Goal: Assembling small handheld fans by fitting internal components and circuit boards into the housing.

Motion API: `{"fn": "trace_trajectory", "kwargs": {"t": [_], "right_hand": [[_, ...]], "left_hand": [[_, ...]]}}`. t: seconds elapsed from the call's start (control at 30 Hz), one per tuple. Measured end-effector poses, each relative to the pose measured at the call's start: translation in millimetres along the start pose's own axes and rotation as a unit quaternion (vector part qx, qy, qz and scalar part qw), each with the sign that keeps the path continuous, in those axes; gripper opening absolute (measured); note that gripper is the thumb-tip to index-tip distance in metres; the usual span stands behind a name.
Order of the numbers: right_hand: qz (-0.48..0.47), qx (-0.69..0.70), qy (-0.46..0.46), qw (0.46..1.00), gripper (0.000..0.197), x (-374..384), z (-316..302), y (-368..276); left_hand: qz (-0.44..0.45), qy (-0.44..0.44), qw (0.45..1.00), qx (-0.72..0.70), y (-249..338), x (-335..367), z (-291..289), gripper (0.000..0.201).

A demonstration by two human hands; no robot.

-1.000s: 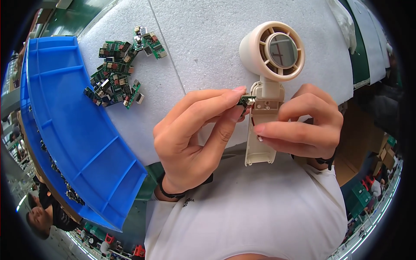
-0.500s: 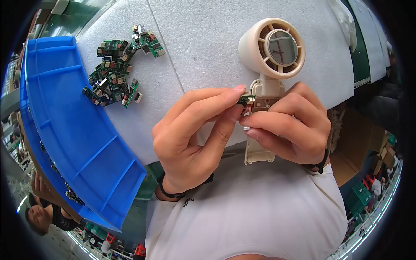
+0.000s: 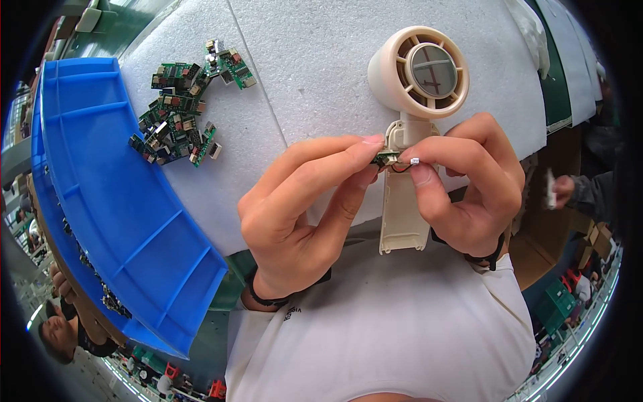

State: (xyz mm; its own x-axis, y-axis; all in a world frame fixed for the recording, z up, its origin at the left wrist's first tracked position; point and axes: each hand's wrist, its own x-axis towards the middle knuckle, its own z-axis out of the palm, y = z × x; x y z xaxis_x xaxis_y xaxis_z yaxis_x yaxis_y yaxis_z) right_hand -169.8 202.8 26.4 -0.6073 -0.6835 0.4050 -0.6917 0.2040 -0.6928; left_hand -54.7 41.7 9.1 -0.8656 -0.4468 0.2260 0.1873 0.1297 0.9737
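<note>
My left hand [image 3: 301, 208] pinches a small green circuit board [image 3: 385, 159] between thumb and fingertips. Close to its right, my right hand [image 3: 469, 181] holds a tiny white connector plug [image 3: 414, 161] between thumb and forefinger. A thin dark wire loops beside the plug, and where it ends is partly hidden by the fingers. Plug and board look apart. Behind both hands lies a cream handheld fan [image 3: 385, 87], its round head at the far side. Its handle shell [image 3: 403, 214] is open and points toward me, the upper part covered by my fingers.
Several loose circuit boards [image 3: 177, 104] lie in a heap on the white foam sheet [image 3: 308, 60]. At the left is a blue plastic tray [image 3: 127, 201]. A cardboard box [image 3: 536, 234] stands at right, with a co-worker's hand [image 3: 564, 191] holding something pale beyond it.
My right hand has moved up and right, bringing the white plug from below the board to its right side. The fan has shifted slightly. A co-worker's hand has come into view at right.
</note>
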Motion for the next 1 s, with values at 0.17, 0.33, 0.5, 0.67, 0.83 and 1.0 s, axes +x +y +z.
{"fn": "trace_trajectory", "kwargs": {"t": [0.17, 0.33, 0.5, 0.67, 0.83, 1.0], "right_hand": [[0.037, 0.050, -0.011, 0.998, 0.022, 0, 6, -7], [-0.031, 0.070, -0.052, 0.996, 0.024, 3, 4, -5], [-0.045, 0.048, -0.035, 0.997, 0.029, -1, 9, -5], [-0.068, 0.025, -0.031, 0.997, 0.031, -1, 10, -4], [-0.074, 0.021, -0.006, 0.997, 0.029, -3, 11, -1], [0.012, -0.019, 0.017, 1.000, 0.026, -2, 4, -6]], "left_hand": [[0.018, 0.008, 1.000, 0.000, -3, 2, -1, 0.033], [0.014, 0.010, 1.000, 0.015, -1, 1, -2, 0.032], [0.002, -0.021, 1.000, 0.008, 0, 0, -6, 0.032], [0.001, -0.012, 1.000, 0.010, 0, -1, -3, 0.032], [-0.005, 0.009, 1.000, -0.002, 0, 1, -1, 0.033], [0.004, 0.018, 1.000, -0.001, -3, -2, -3, 0.033]]}}
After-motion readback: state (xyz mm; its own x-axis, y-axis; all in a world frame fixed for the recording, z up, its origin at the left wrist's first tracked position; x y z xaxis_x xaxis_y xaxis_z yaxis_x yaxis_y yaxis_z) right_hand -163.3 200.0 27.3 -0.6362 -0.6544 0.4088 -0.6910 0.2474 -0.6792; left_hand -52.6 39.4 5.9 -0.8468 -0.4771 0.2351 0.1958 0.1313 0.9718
